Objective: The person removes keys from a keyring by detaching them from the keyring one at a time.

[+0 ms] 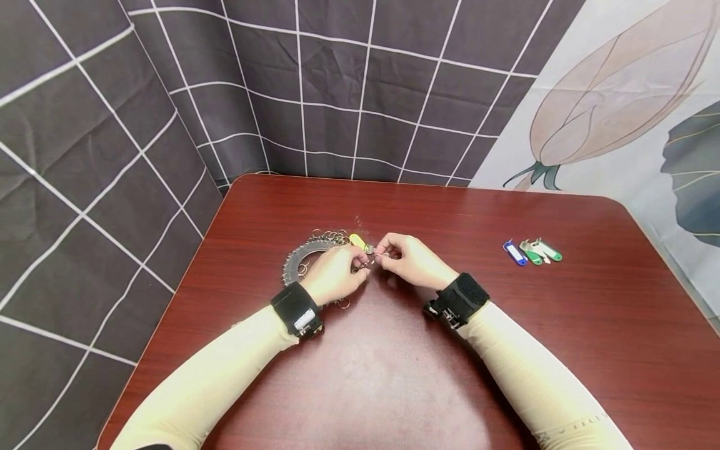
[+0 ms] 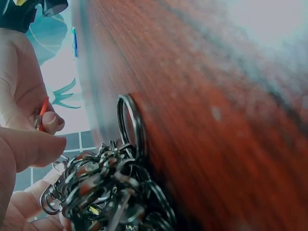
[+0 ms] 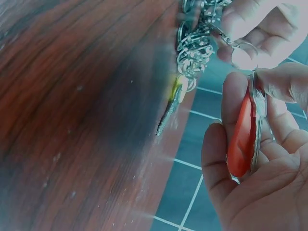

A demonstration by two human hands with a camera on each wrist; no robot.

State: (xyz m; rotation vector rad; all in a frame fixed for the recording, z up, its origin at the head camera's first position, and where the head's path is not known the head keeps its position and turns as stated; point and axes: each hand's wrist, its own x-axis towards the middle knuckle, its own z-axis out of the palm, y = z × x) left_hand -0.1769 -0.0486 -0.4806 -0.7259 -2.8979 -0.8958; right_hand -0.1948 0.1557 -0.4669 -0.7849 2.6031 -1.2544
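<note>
Over the middle of the table, the left hand (image 1: 336, 274) pinches a small metal ring (image 3: 249, 47) between thumb and fingertip. This ring joins a bunch of linked metal rings and clasps (image 2: 98, 180). Facing it, the right hand (image 1: 415, 257) grips a red key tag (image 3: 242, 137) together with a silver key (image 3: 260, 103), their top end right at the pinched ring. A grey circular band (image 1: 294, 265) edged with many small rings lies partly under the left hand. A yellow key tag (image 1: 357, 240) with a key (image 3: 167, 115) lies beside the bunch.
To the right on the brown table (image 1: 405, 375) lie a blue key tag (image 1: 514, 253) and green key tags (image 1: 551, 250) with keys. A dark checked curtain (image 1: 337, 81) hangs behind and along the left, with a flower-patterned cloth (image 1: 619, 106) at the back right.
</note>
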